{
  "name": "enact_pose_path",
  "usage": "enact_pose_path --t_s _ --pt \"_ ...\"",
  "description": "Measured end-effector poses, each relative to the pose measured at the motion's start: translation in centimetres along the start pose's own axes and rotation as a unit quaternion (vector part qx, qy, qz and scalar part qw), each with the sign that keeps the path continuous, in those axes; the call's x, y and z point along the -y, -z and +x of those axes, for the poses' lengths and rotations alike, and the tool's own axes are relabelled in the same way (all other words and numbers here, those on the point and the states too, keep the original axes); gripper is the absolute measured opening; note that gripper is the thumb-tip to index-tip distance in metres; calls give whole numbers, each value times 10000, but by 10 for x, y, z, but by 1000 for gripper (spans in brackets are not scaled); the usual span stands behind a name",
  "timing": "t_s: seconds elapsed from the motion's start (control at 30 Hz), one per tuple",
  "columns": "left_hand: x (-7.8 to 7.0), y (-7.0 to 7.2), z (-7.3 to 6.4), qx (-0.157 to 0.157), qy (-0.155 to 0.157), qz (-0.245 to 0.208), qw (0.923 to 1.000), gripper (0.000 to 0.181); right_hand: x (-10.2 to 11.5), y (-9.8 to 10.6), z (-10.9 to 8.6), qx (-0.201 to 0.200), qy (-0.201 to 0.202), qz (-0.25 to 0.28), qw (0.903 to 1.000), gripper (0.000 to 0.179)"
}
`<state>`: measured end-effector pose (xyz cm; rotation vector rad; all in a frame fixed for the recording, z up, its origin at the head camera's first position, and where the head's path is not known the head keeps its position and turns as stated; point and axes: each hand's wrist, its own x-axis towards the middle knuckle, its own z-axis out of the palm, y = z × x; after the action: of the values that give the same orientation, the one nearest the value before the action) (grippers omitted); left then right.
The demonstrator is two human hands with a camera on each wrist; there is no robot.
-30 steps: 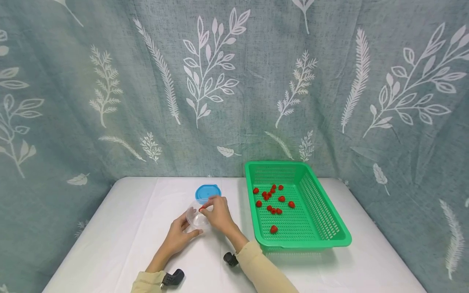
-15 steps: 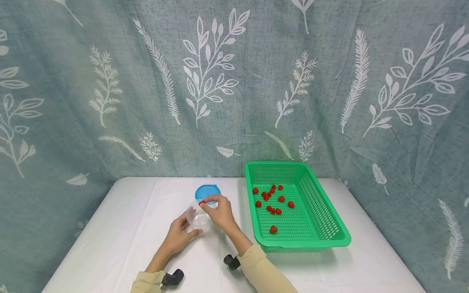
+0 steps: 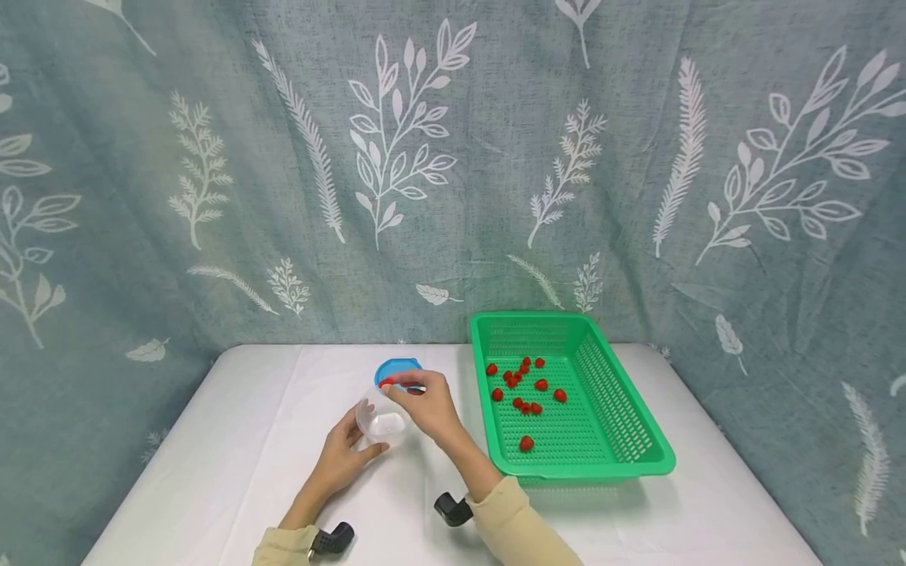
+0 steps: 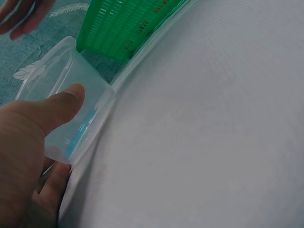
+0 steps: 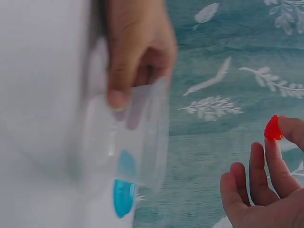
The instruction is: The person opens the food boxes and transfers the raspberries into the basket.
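A clear plastic tub [image 3: 388, 426] stands on the white table, and nothing shows inside it. My left hand [image 3: 343, 457] grips the tub's side; in the left wrist view the thumb [image 4: 71, 100] lies along its wall. Between the thumb and forefinger of my right hand [image 3: 430, 402] is a small red raspberry [image 5: 272, 128], pinched over the tub's far rim. The right wrist view shows the other fingers of that hand loosely bent, with the raspberry apart from the tub. A round blue lid [image 3: 395, 367] lies behind the tub, partly covered by my right hand.
To the right stands a green perforated basket [image 3: 587, 473] with several raspberries [image 3: 541, 384] scattered on its bottom. A patterned curtain [image 3: 311, 196] hangs along the table's back edge. Each wrist carries a black camera [image 3: 453, 509].
My right hand has lifted slightly, carrying the raspberry from over the tub's opening toward its far rim and the lid. My left hand keeps its grip on the tub.
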<state>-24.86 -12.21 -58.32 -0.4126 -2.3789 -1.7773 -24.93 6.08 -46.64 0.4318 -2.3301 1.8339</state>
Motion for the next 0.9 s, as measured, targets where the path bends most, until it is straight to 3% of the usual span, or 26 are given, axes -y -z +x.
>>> enact_pose_path --t_s 0.6,0.9 --pt "1 0 1 56 189 402 9990 91 57 64 4 1246 -42 789 9891 25" --pt "3 -1 0 91 200 409 9989 90 66 105 14 1217 204 668 9901 24"
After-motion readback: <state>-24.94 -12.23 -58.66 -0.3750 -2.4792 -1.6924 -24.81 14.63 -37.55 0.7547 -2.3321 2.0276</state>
